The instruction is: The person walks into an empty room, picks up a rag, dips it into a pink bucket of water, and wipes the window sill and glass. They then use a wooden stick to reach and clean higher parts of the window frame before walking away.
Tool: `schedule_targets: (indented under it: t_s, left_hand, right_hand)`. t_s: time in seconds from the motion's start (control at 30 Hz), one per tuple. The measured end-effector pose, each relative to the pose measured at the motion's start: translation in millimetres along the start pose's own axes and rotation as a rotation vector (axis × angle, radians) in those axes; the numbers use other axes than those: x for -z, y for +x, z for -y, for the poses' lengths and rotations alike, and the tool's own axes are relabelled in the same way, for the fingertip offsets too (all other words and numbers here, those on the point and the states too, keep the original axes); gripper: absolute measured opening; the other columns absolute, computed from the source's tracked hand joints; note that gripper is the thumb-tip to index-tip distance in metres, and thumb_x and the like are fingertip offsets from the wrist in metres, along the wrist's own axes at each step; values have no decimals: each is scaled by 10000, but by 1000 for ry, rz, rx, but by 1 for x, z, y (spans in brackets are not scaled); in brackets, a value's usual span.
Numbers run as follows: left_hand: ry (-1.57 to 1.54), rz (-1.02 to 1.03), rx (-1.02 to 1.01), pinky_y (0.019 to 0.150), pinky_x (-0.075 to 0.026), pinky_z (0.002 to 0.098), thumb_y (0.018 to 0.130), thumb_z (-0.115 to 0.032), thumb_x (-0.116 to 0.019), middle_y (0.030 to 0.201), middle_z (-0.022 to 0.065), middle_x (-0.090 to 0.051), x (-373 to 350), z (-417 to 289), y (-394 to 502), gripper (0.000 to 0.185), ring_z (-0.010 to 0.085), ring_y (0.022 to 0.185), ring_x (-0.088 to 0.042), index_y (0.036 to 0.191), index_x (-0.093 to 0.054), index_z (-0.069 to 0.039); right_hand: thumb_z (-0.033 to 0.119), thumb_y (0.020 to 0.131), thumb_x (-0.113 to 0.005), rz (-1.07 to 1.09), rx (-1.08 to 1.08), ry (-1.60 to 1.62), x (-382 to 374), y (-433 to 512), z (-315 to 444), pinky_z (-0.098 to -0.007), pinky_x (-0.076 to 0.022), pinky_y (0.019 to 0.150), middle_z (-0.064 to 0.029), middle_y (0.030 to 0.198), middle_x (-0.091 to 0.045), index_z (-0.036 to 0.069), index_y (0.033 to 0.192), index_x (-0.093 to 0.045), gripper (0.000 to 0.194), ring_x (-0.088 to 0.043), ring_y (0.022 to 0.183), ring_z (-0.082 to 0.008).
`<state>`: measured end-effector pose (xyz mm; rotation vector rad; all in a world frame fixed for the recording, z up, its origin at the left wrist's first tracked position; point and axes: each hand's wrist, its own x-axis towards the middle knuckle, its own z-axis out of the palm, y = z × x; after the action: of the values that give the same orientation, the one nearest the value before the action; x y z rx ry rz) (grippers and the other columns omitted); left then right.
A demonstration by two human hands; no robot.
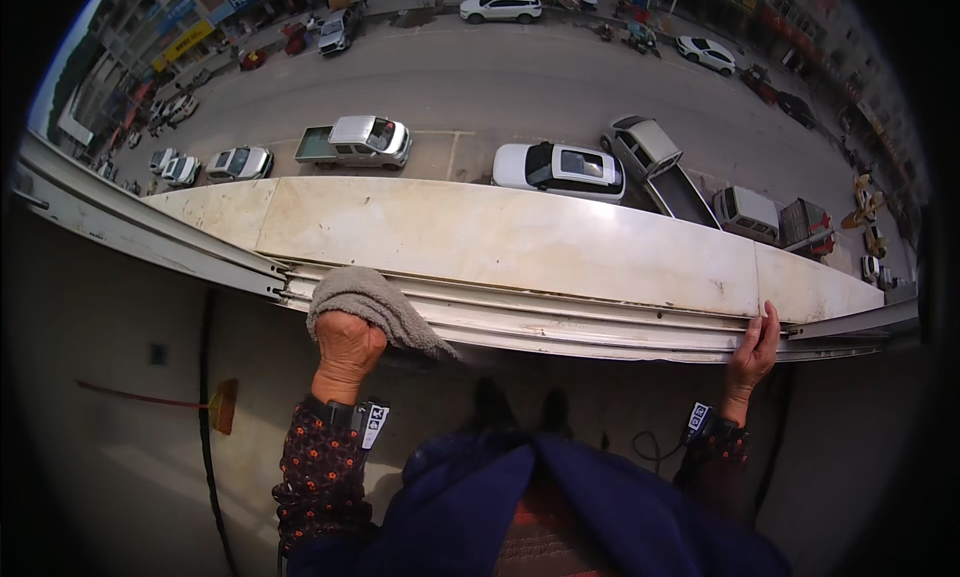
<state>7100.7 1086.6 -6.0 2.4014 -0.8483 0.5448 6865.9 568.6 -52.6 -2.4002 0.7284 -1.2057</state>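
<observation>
A grey cloth (358, 299) is bunched in my left hand (346, 346), which presses it onto the left end of a white sliding-window track (540, 328). One corner of the cloth trails to the right along the track. At the track's right end, my right hand (752, 353) rests with its fingers over the rail, beside the right window frame (855, 320); no object shows in it. Dirt specks mark the grooves of the track. Beyond it lies a pale stone outer sill (480, 239) with brown stains.
The left window sash frame (142, 224) angles away from the track. Past the sill is a drop to a street (420, 82) with parked vehicles, including a white car (559, 170). Indoors, a broom (223, 407) lies on the floor at left. A cable (652, 451) hangs near my right wrist.
</observation>
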Motion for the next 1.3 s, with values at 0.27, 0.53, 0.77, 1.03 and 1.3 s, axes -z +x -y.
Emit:
schedule_targets:
  t_s: [0.27, 0.53, 0.77, 1.03, 1.3]
  left_hand:
    - [-206, 39, -14, 1075, -406, 484, 817, -172, -672, 1190, 179, -657, -43, -50, -61, 370, 378, 1162, -597, 1159, -672, -32]
    - [121, 21, 102, 1106, -402, 502, 896, -280, -658, 1244, 185, -669, -23, 38, -82, 423, 373, 1206, -600, 1210, -671, 5]
    - [184, -165, 232, 969, -493, 453, 792, -126, -644, 1043, 201, -703, 8, 23, -43, 285, 433, 1010, -640, 1024, -718, 21]
    - [82, -179, 40, 1038, -434, 513, 777, -140, -682, 1133, 226, -679, 1, 8, -41, 328, 431, 1097, -614, 1068, -707, 10]
    - [151, -117, 335, 891, -509, 469, 742, -65, -648, 954, 201, -714, 4, 41, -17, 183, 421, 915, -662, 889, -730, 9]
  right_hand:
    - [136, 1044, -511, -17, -30, 103, -5, -6, -11, -311, -488, 875, -112, 1101, -646, -20, 1317, -596, 326, -600, 949, -195]
    - [140, 1067, -464, 93, -84, 171, -3, -10, -45, -321, -432, 1017, -147, 1311, -591, -31, 1387, -534, 369, -560, 1142, -208]
    - [157, 1055, -498, 45, -83, 175, -7, -12, -46, -325, -439, 985, -136, 1232, -609, -9, 1382, -550, 370, -559, 1091, -206]
    - [142, 1054, -497, 38, -56, 145, -10, -12, -41, -318, -455, 951, -135, 1193, -616, -1, 1384, -550, 364, -571, 1054, -204]
    - [135, 1050, -493, 70, -102, 156, -9, -9, -14, -329, -471, 941, -152, 1187, -624, -13, 1361, -556, 350, -590, 1040, -218]
